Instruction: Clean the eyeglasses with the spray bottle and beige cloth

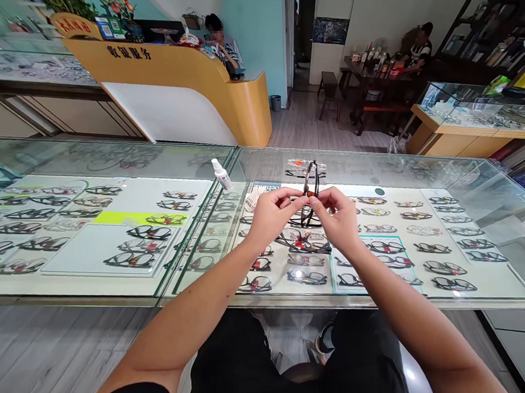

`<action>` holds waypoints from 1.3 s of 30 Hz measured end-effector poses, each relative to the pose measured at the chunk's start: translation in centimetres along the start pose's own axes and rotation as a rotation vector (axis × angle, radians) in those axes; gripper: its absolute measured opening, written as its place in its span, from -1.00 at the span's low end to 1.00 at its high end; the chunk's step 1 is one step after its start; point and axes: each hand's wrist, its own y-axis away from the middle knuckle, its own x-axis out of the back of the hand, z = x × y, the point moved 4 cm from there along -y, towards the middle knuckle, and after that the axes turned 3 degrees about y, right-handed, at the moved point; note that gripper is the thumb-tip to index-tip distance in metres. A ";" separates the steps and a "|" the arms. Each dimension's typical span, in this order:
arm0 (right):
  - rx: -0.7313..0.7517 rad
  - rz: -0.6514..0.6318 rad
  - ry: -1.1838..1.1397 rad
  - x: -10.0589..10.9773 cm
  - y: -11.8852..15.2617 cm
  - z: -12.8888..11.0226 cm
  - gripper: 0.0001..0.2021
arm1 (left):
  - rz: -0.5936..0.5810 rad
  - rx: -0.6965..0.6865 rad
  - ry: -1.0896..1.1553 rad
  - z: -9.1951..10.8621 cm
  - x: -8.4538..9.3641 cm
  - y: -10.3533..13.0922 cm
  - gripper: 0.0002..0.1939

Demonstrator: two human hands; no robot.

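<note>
Eyeglasses in hand above a glass tabletop (295, 302). The left hand (275, 214) and right hand (338, 215) pinch one pair of dark-framed eyeglasses (317, 178) between thumbs and fingers, the pair standing edge-on just above the display.

Writing: the yellow cashier desk (174, 62) beyond bears the black characters 收银服务; on it stand an arched sign (75, 26) with red characters and, beside this, blue and green QR-code cards (110, 28). Beneath the glass, a blue printed card (268, 186) is partly covered — its lettering seems to include "och", though the view is poor.

Containers: a white spray bottle (222, 175), its label too small to read, stands on the glass near the join of two cases. The right display case (517, 284) holds rows of spectacles (307, 277); the left display case (86, 295) holds more — some on a white board (83, 252), others by a yellow-green strip (117, 218).
</note>
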 end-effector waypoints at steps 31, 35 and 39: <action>-0.296 0.102 -0.541 4.8 -6.1 5.7 -0.21 | -0.657 -0.004 -1.266 -3.4 -4.9 -17.1 -0.86; -0.311 0.019 -0.463 4.4 -6.1 5.5 -0.17 | -0.670 -0.004 -1.295 -3.3 -5.0 -17.2 -0.83; -0.322 0.007 -0.460 4.3 -6.2 5.5 -0.17 | -0.592 -0.023 -1.350 -2.8 -4.9 -18.2 -0.66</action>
